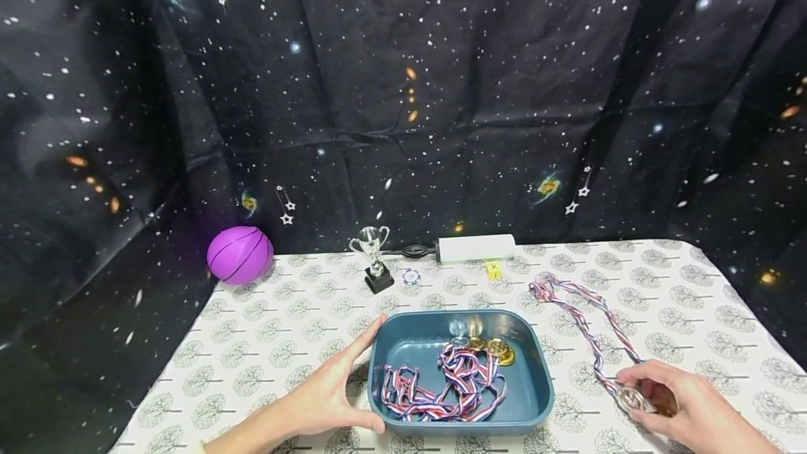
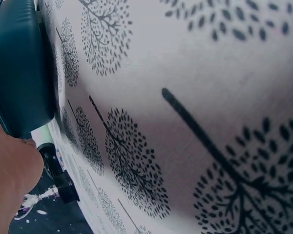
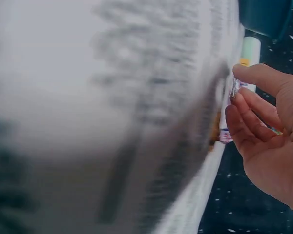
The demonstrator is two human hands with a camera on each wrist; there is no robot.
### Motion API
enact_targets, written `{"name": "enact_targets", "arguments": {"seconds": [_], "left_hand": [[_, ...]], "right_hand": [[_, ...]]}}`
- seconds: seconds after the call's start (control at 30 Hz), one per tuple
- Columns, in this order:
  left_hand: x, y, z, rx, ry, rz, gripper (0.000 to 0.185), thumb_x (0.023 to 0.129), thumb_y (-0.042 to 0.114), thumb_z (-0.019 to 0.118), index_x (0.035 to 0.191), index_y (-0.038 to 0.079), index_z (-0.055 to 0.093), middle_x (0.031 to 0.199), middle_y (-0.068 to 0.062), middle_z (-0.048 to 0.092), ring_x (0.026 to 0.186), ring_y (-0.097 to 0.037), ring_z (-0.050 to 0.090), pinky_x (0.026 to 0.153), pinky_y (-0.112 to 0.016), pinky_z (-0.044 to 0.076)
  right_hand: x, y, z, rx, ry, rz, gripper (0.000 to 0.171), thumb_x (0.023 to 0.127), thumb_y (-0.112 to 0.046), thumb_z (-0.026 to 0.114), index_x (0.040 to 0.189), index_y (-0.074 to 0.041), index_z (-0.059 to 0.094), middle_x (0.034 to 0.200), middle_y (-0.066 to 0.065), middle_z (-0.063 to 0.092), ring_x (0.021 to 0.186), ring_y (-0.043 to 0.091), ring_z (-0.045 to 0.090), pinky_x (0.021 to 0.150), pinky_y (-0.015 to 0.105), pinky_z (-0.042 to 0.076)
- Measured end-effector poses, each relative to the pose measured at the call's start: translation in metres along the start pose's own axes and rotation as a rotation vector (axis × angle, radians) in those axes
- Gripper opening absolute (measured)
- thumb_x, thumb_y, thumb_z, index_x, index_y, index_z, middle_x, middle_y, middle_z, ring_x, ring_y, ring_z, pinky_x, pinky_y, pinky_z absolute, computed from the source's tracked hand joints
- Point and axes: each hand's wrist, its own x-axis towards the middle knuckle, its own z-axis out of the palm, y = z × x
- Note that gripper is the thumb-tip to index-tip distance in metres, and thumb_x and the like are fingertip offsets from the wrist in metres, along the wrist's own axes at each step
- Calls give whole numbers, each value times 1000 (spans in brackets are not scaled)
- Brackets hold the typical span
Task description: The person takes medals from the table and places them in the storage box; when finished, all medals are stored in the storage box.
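A teal tub [image 1: 459, 429] sits in front of me with striped medal ribbons [image 1: 466, 377] and several gold and silver medals [image 1: 497, 347] inside. My left hand [image 1: 328, 391] holds its left end, thumb at the front corner and fingers at the back corner. At the right, my right hand [image 1: 690, 398] pinches a silver medal [image 1: 630, 396] between thumb and fingers, seen edge-on in the right wrist view. Beneath the fingers shows a brownish medal [image 1: 663, 399], partly hidden. Red, white and blue ribbons [image 1: 583, 324] trail from there toward the back of the table.
Along the back stand a purple ball [image 1: 240, 255], a small trophy cup [image 1: 373, 258] on a black base and a white cylinder [image 1: 476, 248]. A poker chip [image 1: 412, 277] and a yellow block [image 1: 494, 270] lie before them. A dark starry curtain [image 1: 441, 125] hangs behind.
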Motion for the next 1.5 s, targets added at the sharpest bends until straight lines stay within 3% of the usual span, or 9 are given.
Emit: {"name": "enact_targets", "arguments": {"seconds": [0.17, 0.3, 0.47, 0.57, 0.73, 0.97, 1.17, 1.33, 1.5], "left_hand": [[1, 0, 0, 35, 24, 21, 143, 65, 45, 102, 172, 22, 10, 175, -8, 25, 156, -33, 33, 117, -70, 33], [2, 0, 0, 46, 34, 15, 142, 65, 49, 101, 172, 24, 11, 176, -1, 22, 158, -32, 29, 116, -72, 32], [1, -1, -1, 43, 36, 17, 141, 66, 51, 100, 172, 23, 12, 176, 3, 22, 159, -31, 26, 117, -72, 30], [0, -1, -2, 45, 34, 24, 140, 67, 53, 99, 172, 22, 12, 176, 2, 22, 159, -31, 26, 117, -71, 29], [-1, 0, -2, 43, 30, 17, 141, 66, 53, 99, 172, 22, 12, 176, 2, 22, 159, -31, 25, 118, -71, 28], [0, 4, -3, 17, 16, -12, 142, 64, 47, 102, 172, 22, 12, 176, 4, 20, 160, -30, 23, 120, -68, 26], [-1, 2, -3, 26, 22, 2, 143, 64, 46, 102, 172, 22, 11, 176, 3, 20, 160, -30, 24, 120, -68, 27], [-2, 1, -3, 40, 22, -8, 142, 65, 47, 101, 172, 21, 11, 176, 1, 21, 159, -32, 26, 119, -70, 28], [-2, 4, -4, 23, -6, -93, 143, 66, 54, 99, 172, 24, 8, 177, -7, 18, 160, -36, 22, 120, -70, 26]], "right_hand": [[22, -18, -19, -31, 175, -164, 55, 66, 7, 94, 112, -16, 74, 96, -17, 68, 75, 0, 57, 63, 12, 44], [48, -38, -46, -51, 208, -189, 55, 69, 6, 92, 115, -17, 75, 104, -14, 72, 81, 1, 62, 70, 10, 47], [82, -77, -78, -58, 161, -157, 51, 78, 1, 90, 120, -24, 75, 111, -11, 72, 89, 4, 63, 72, 18, 50], [103, -102, -88, -48, 137, -193, 49, 80, 1, 89, 120, -25, 75, 110, -12, 73, 90, 5, 64, 72, 20, 51], [135, -143, -98, 68, 96, -251, 47, 82, 4, 85, 121, -20, 76, 108, -11, 73, 91, 11, 65, 79, 15, 51], [168, -204, -111, 247, -8, -253, 40, 89, 1, 81, 124, -15, 76, 113, -3, 74, 98, 18, 67, 89, 15, 51], [187, -252, -111, 292, -69, -314, 40, 86, 4, 79, 122, -12, 76, 106, 0, 74, 95, 19, 67, 88, 22, 55], [198, -277, -103, 358, -98, -346, 39, 85, 4, 79, 122, -9, 76, 105, 1, 75, 91, 20, 68, 88, 26, 57], [205, -291, -88, 403, -137, -354, 38, 86, 2, 81, 122, -7, 76, 110, 1, 77, 91, 20, 70, 90, 32, 60]]}}
